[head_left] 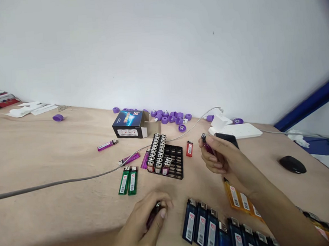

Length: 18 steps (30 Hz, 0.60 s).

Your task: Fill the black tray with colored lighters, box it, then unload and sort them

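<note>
My left hand (pixel 144 224) is closed around a dark lighter (pixel 153 214), most of which the fingers hide. Raised at the right, my right hand (pixel 225 156) grips a purple lighter (pixel 207 147) with its metal top up. Between and beyond the hands sits a black grid tray (pixel 178 163). Lighters stand upright in its left columns, metal tops showing, and open cells show on its right side. A red lighter (pixel 190 148) lies between the tray and my right hand. Two green lighters (pixel 128 181) lie left of the tray, near several purple ones (pixel 130 158).
Blue lighters (pixel 201 224) lie in a row in front, with orange lighters (pixel 238 198) beside my right forearm. An opened box (pixel 128 124) and purple caps (pixel 172 118) are near the wall. A grey cable crosses to a white power strip (pixel 245 130). A black mouse (pixel 292 164) is right.
</note>
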{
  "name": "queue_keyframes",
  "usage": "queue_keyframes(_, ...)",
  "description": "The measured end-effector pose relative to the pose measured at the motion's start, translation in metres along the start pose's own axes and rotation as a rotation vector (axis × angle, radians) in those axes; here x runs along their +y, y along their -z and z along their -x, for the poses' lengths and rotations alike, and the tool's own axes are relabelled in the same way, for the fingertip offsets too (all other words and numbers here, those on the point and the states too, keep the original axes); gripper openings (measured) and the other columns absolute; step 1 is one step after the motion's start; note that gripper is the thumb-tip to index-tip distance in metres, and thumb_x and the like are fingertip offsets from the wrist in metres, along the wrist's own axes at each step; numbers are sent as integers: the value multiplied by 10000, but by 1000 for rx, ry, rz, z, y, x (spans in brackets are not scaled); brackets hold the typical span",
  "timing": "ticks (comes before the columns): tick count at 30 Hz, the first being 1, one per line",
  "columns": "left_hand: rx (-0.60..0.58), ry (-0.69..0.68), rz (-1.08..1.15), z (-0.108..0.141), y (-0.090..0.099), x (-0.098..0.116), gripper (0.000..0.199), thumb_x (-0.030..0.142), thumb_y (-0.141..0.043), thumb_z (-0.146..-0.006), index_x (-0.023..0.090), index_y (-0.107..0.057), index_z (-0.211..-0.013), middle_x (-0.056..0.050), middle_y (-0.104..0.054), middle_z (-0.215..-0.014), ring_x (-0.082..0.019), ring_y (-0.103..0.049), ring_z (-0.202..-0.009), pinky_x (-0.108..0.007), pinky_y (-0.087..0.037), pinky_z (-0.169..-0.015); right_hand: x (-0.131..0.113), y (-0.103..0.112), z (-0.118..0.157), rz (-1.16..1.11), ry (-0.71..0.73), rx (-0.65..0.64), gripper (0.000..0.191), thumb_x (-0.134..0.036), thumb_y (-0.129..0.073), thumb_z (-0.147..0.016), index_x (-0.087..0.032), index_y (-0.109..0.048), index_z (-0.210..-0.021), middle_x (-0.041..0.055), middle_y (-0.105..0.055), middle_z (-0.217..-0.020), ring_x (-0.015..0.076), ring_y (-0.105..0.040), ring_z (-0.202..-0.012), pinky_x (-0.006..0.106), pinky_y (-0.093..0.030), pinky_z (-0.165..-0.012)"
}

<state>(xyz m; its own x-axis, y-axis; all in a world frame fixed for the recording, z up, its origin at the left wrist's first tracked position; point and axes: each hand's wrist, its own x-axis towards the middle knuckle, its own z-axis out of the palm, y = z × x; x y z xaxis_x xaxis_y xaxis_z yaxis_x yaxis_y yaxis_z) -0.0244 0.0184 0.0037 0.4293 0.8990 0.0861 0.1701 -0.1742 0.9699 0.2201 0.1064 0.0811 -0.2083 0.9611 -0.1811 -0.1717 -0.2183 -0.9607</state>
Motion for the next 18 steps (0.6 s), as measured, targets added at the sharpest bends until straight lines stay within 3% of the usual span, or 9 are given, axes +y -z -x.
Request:
queue_keyframes(2,166,-126,-58,8,1,-6,203,245,-470,-1004,240,-643,-1110,-132,-629,-1092,-262,-571,-1068,-376,-432,-945,-1,-1,2,19,10,-24,379,-567,-688,-812,-206,-570,-813,-89,-370,-540,53,-201,-428,169,-120,-366)
queue_keyframes(4,203,-241,-82,15,1,-13,201,232,-522,-983,273,-675,-1108,-137,-642,-1126,-271,-580,-1073,-413,-411,-978,-2,-2,3,31,13,-27,376,-561,-687,-815,-207,-560,-803,-87,-375,-545,55,-219,-431,172,-131,-371)
queue_keyframes(11,-61,-243,-167,24,-3,-22,248,252,-527,-986,253,-689,-1174,-203,-629,-1248,-308,-588,-1103,-463,-406,-999,-8,-7,8,70,22,-33,388,-553,-703,-808,-198,-550,-775,-76,-398,-564,55,-262,-452,180,-151,-397)
queue_keyframes(15,-208,-466,-218,18,0,-14,474,148,-474,-996,303,-422,-1440,-160,-591,-1291,-257,-591,-1154,-375,-483,-982,-6,-6,8,82,31,-45,380,-554,-691,-825,-199,-556,-810,-77,-399,-560,60,-255,-450,186,-160,-392)
queue_keyframes(18,-275,-419,-234,10,2,-8,504,95,-400,-1001,272,-294,-1461,-139,-603,-1227,-209,-615,-1121,-318,-514,-972,-3,-6,7,53,26,-55,363,-535,-684,-844,-206,-537,-811,-78,-421,-560,57,-277,-445,182,-179,-391)
